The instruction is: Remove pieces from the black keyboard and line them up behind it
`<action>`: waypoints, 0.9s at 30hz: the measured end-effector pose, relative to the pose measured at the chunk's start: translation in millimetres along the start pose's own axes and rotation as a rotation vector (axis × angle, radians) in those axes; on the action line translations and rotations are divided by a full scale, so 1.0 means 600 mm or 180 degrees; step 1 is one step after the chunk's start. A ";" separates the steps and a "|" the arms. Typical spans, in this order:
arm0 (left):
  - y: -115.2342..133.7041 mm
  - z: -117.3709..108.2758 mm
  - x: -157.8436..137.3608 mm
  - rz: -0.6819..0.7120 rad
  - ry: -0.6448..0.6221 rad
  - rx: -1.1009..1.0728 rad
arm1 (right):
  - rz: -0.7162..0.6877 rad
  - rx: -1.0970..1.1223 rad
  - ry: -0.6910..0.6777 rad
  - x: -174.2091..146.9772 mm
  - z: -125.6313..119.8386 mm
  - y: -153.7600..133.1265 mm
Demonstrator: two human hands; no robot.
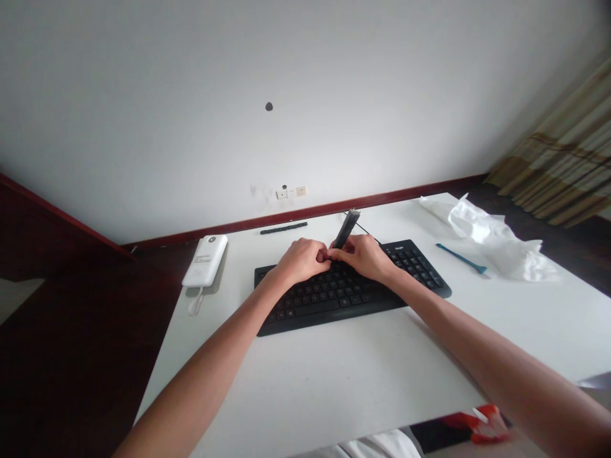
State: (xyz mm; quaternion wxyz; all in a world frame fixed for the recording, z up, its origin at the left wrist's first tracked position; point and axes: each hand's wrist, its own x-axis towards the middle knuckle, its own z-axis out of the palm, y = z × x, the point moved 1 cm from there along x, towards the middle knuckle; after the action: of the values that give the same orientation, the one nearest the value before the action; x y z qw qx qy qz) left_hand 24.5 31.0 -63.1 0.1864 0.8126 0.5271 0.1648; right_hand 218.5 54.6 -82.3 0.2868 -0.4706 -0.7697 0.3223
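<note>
A black keyboard (334, 305) lies on the white table in front of me. Over its upper middle, my two hands meet at the fingertips. My right hand (366, 256) is closed around a black stick-like tool (347, 228), which tilts up and to the right with a greyish upper end. What its lower end touches is hidden by my fingers. My left hand (301, 259) has its fingers curled and pinched together against the right fingertips; whatever they hold, if anything, cannot be made out. At the table's back lies a row of small black pieces (284, 228) resembling keycaps.
A white power bank (206, 261) with a strap sits at the table's left edge. To the right of the keyboard is a thin blue tool (461, 258), beside a crumpled white plastic bag (501, 242). Behind the table stands a wall with sockets (300, 191); a curtain (563, 159) hangs right.
</note>
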 end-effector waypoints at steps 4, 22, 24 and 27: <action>-0.001 -0.001 0.001 0.0001 0.0016 -0.0100 | -0.0058 0.0115 -0.0001 0.002 -0.003 -0.001; -0.070 -0.013 0.049 0.0176 0.0693 0.1004 | -0.0037 0.0442 0.0221 0.012 -0.009 0.040; -0.078 -0.006 0.067 0.0222 0.0627 0.1044 | -0.0057 0.0436 0.0237 0.013 -0.008 0.041; -0.081 0.002 0.087 0.0276 0.0642 0.1086 | -0.0069 0.0416 0.0258 0.014 -0.008 0.043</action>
State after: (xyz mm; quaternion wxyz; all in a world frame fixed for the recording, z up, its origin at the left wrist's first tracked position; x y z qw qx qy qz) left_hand 6.8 96.9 -83.7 -0.0150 0.8337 0.5278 0.1616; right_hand 232.7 72.1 -97.7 0.3513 -0.4551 -0.7398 0.3494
